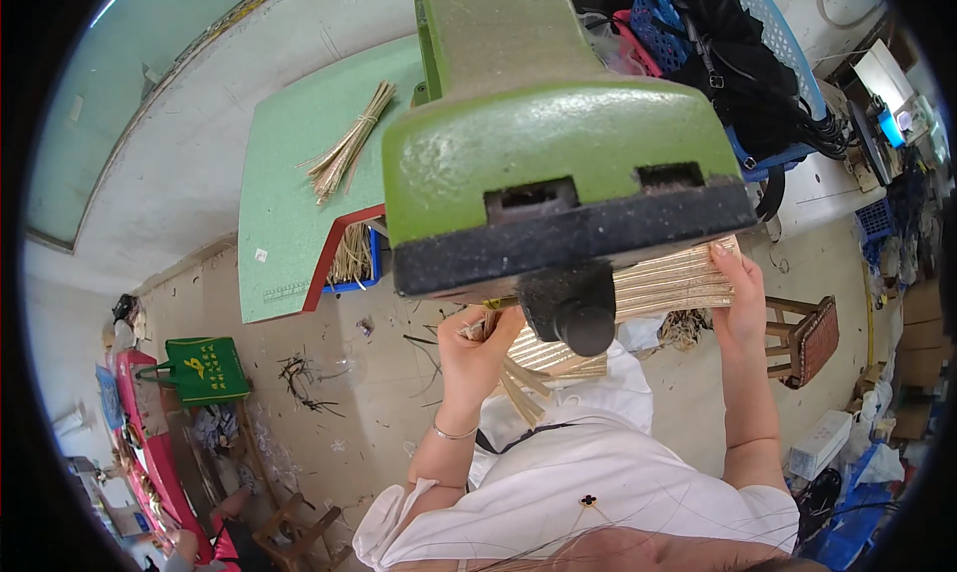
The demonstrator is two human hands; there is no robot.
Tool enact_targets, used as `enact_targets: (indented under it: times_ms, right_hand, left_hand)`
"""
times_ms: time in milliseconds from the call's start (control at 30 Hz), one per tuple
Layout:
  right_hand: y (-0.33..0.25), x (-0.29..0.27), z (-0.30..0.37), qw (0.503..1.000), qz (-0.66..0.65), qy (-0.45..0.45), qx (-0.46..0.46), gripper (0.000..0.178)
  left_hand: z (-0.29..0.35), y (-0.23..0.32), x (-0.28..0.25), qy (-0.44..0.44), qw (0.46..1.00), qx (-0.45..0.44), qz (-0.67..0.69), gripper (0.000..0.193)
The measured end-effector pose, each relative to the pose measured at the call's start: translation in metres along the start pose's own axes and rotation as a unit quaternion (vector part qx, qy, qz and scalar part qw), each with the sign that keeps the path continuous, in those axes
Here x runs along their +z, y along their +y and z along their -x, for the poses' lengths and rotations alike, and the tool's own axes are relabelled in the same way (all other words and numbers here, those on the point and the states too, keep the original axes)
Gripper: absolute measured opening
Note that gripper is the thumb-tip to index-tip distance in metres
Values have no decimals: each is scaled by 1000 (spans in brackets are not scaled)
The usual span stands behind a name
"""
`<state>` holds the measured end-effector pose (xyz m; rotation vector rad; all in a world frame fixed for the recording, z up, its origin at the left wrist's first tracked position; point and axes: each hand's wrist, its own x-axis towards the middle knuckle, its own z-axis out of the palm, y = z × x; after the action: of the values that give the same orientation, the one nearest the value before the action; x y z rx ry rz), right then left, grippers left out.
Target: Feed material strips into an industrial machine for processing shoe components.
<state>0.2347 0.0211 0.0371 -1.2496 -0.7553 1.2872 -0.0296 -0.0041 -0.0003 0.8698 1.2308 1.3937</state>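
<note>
A large green machine head (pixel 558 138) with a black lower edge fills the middle of the view and hides part of the work. Below its left corner, my left hand (pixel 477 348) is closed on a bunch of thin gold strips (pixel 523 387), whose loose ends hang toward my lap. On the other side, my right hand (pixel 740 293) grips the outer end of a flat band of gold strips (pixel 673 281) lying side by side. That band runs back under the machine's black knob (pixel 583 323). Whether the two groups of strips join there is hidden.
A pale green table (pixel 289 163) with a red edge carries a tied bundle of strips (pixel 354 143). Under it sits a blue bin (pixel 374 263) of strips. A blue basket (pixel 788 53) holds black bags. A stool (pixel 802 343) stands right; a green bag (pixel 206 371) is left.
</note>
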Motion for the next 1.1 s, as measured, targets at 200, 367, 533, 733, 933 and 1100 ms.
enact_targets:
  times_ms: [200,367,533,733,933,1100]
  right_hand:
    - [5,8,2,1000,0,-27,-12,20]
    - [12,24,4,998,-5,-65,-9,21]
    - [21,45,7,994,18,-106,2,25]
    - [32,80,23,970,151,-190,11,25]
    - [71,122,38,946,87,-296,101,22]
    - [108,139,45,916,50,-370,148,29]
  left_hand:
    - [2,-13,-19,22,1000,-11,-6,7]
    - [-3,2,-12,71,995,69,7,6]
    - [-11,-1,-26,109,986,116,-43,8]
    - [-16,-8,-68,211,971,111,31,19]
    - [-16,-11,-123,286,953,98,36,23]
    - [1,-6,-148,296,943,154,-1,17]
